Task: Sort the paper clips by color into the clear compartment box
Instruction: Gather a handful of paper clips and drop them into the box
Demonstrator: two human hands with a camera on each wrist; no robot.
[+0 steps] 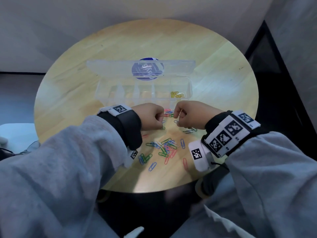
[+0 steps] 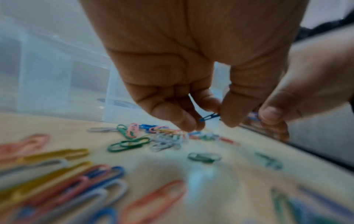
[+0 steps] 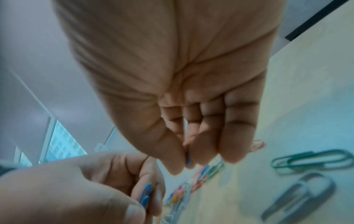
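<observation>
The clear compartment box (image 1: 190,86) stands open in the middle of the round wooden table (image 1: 72,86), its lid (image 1: 111,66) laid back. Yellow clips (image 1: 177,95) lie in its rightmost compartment. Both hands hover side by side just in front of the box. My left hand (image 1: 161,121) pinches a blue paper clip (image 2: 209,116) between thumb and fingers. My right hand (image 1: 177,120) pinches another blue clip (image 3: 188,157) the same way. Loose clips (image 1: 164,146) in green, blue, pink and white are scattered below the hands.
A round blue label (image 1: 147,69) shows through the lid. More clips (image 1: 169,112) lie between the hands and the box. The table's near edge (image 1: 154,191) is close to my body. A pale seat (image 1: 17,133) stands left of the table, a dark panel (image 1: 274,83) to the right.
</observation>
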